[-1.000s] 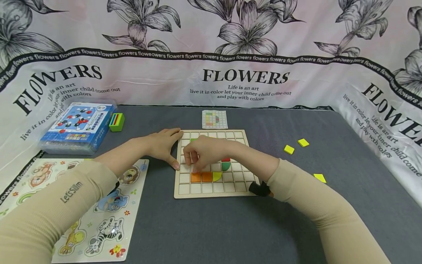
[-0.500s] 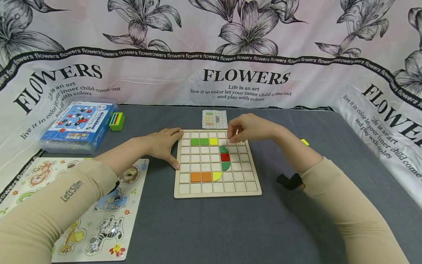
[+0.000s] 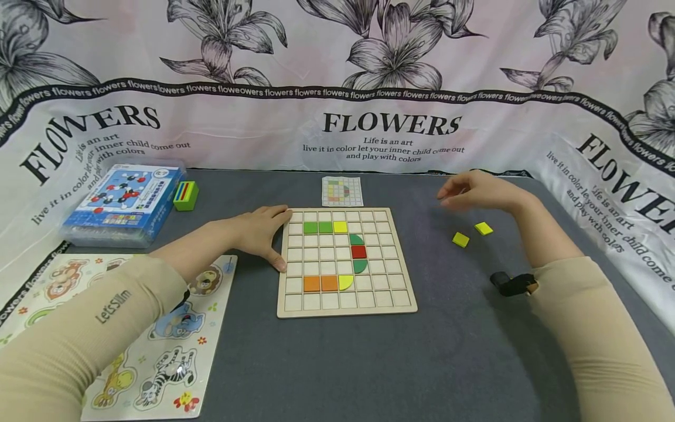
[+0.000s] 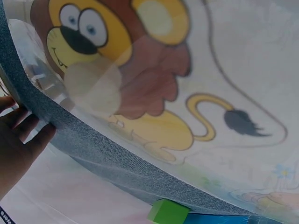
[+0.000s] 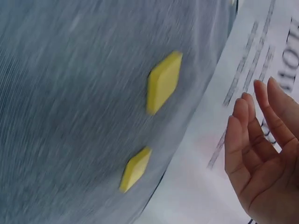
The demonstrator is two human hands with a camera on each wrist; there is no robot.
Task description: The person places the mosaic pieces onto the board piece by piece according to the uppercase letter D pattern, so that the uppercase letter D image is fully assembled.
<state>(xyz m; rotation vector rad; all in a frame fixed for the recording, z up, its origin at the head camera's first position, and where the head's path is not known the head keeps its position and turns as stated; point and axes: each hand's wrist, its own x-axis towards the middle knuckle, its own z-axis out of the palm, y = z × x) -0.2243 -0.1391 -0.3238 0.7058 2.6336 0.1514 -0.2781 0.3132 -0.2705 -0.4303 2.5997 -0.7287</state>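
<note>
A wooden grid board [image 3: 348, 315] lies in the middle of the table. My left hand [image 3: 258, 234] rests at its left edge, thumb and fingers spread. Set in the grid are green squares [image 3: 319, 227], a yellow square [image 3: 340, 227], a red square [image 3: 358, 252] between two round-edged green pieces [image 3: 361, 266], orange squares [image 3: 312, 283] and a round-edged yellow piece [image 3: 345, 283]. To the right, my right hand [image 3: 485, 190] hovers above the table with loosely bent fingers and nothing in them. Two loose yellow tiles [image 3: 461, 240] [image 5: 164, 84] lie just below it.
Behind the board lies a small pattern card [image 3: 342, 191]. An animal puzzle board [image 3: 216, 351] is at the left under my left forearm. Farther back stand a blue boxed set [image 3: 123, 202] and a green block [image 3: 186, 196]. A flowered cloth [image 3: 237, 135] hangs behind the table.
My right hand has lifted off the grid board and swung right, over the loose yellow tiles. A yellow square now shows beside the green ones. The left hand has stayed put.
</note>
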